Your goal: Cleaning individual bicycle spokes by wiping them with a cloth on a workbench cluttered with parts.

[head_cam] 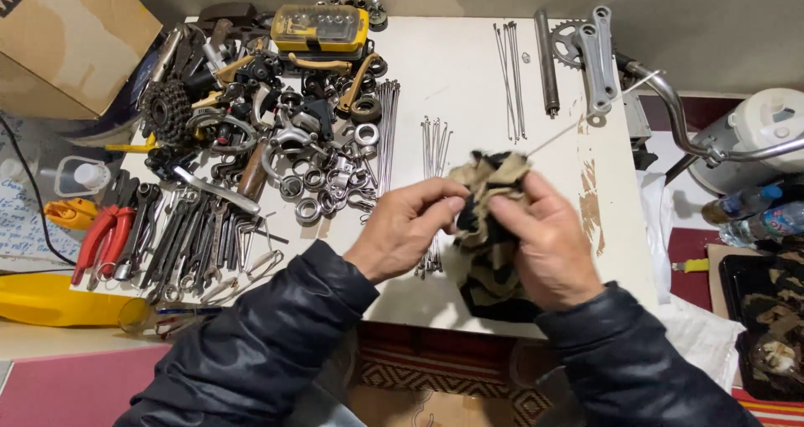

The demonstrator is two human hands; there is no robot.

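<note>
Rag pinched shut between fingers of left hand and right hand, spoke poking out beyond, spokes beside.

rag mid-table | tool pile left | spokes behind rag | crank back right

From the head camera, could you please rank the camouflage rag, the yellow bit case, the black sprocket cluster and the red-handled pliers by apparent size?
1. Camouflage rag, held in both hands, nearest the camera, so its lead is unsure.
2. Yellow bit case.
3. Red-handled pliers, much like the case.
4. Black sprocket cluster.
</note>
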